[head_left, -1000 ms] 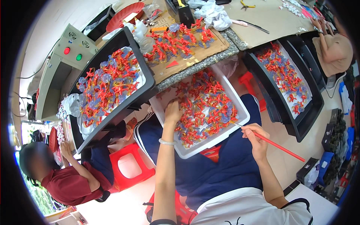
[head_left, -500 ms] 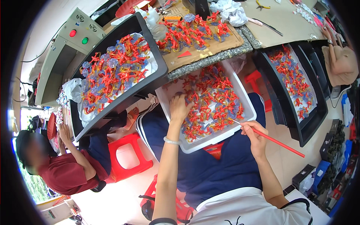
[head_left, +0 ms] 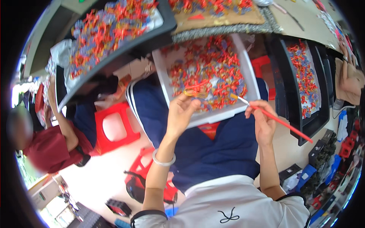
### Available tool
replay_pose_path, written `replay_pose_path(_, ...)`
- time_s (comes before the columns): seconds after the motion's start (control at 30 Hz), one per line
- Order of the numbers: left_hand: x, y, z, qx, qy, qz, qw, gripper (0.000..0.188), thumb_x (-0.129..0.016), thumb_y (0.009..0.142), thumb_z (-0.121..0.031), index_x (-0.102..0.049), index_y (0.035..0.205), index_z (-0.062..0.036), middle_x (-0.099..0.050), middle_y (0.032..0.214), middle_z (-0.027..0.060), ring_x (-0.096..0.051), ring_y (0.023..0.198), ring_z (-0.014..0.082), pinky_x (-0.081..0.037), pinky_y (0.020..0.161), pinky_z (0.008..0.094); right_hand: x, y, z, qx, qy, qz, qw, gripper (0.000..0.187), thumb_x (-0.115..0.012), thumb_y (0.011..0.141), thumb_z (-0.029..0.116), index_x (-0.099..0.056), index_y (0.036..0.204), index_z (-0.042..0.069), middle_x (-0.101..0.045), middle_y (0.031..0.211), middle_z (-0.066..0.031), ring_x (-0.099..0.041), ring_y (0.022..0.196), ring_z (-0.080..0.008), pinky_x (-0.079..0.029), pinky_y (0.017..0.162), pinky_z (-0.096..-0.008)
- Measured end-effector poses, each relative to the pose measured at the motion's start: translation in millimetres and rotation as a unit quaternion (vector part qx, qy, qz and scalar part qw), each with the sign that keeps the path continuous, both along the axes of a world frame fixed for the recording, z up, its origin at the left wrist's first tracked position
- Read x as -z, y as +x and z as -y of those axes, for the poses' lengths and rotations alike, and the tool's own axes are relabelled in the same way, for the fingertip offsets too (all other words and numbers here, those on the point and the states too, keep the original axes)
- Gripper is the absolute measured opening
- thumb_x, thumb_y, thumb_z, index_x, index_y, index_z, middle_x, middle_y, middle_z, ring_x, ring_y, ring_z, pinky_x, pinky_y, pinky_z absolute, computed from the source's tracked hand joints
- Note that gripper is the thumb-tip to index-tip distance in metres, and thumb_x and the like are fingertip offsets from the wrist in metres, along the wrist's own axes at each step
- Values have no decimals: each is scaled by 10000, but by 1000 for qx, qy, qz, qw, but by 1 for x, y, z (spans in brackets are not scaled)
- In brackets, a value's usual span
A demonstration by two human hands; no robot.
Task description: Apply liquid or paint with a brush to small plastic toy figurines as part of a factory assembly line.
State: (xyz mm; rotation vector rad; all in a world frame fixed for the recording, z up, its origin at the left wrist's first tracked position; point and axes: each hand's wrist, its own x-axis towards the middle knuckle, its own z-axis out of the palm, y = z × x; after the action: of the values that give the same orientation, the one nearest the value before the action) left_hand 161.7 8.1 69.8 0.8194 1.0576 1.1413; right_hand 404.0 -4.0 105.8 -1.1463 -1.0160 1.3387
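Between the fingers of my left hand (head_left: 180,117) is a small red, gold and bluish figurine (head_left: 196,89), raised over the near part of a white tray (head_left: 254,88). My right hand (head_left: 263,125) grips a thin red-handled paintbrush (head_left: 286,124), whose tan bristles point left toward the figurine without touching it. Inside the tray, many similar small figurines (head_left: 224,66) in red, yellow and translucent blue lie spread over white lining. The tray rests at my lap, its far end under the table edge. Motion blur hides the figurine's exact shape.
A black tray (head_left: 167,19) heaped with similar pieces stands at upper left; another black tray (head_left: 298,114) is at right. The stone table edge (head_left: 228,30) runs across the front. A co-worker in a maroon shirt (head_left: 49,150) sits left, near a red stool (head_left: 133,135).
My left hand has come up out of the pile with a figurine. The brush has shifted slightly, bristles now showing. My view has tilted down, so the table sits higher in the picture.
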Motion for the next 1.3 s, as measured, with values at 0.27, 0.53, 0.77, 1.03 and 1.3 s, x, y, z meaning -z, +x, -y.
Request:
replay_pose_path(0.27, 17, 35, 91, -76, -22, 64, 995, 373, -590, 949, -182, -542, 1235, 52, -673, 1055, 119, -639, 894, 126, -496, 765, 232, -9, -45, -27, -293, 125, 106, 942, 119, -594, 901, 93, -622, 943, -15, -609, 855, -98, -575, 750, -170, -450, 678, -272)
replay_pose_path(0.53, 19, 27, 93, -118, -16, 63, 991, 475, -640, 893, -259, -543, 1206, 86, -667, 1040, 124, -651, 916, 164, -501, 815, 264, -15, -44, -42, -369, 125, 218, 895, 68, -584, 886, 68, -587, 866, 3, -597, 792, -93, -580, 726, -205, -443, 663, -306)
replay_pose_path(0.77, 22, 24, 89, -126, -24, -22, 992, 445, -647, 891, -244, -567, 1183, 82, -669, 1027, 111, -646, 887, 154, -499, 805, 267, -15, -61, -39, -344, 140, 227, 900, 85, -603, 873, 87, -595, 825, 18, -590, 748, -82, -568, 708, -260, -434, 671, -340)
replay_pose_path(1.03, 17, 20, 86, -79, -44, 99, 991, 549, -494, 968, -410, -552, 1196, 87, -661, 1028, 158, -649, 821, 175, -482, 706, 258, -9, -52, -40, -335, 149, 212, 906, 106, -618, 875, 102, -621, 831, 6, -628, 771, -94, -583, 722, -237, -444, 669, -324)
replay_pose_path(1.3, 10, 22, 85, -24, -71, 257, 963, 581, -434, 987, -445, -484, 1246, 72, -629, 1101, 187, -636, 844, 202, -467, 731, 273, 13, -59, -33, -224, 97, 59, 968, 126, -598, 886, 45, -661, 973, -20, -674, 965, -123, -621, 821, -190, -501, 788, -342)
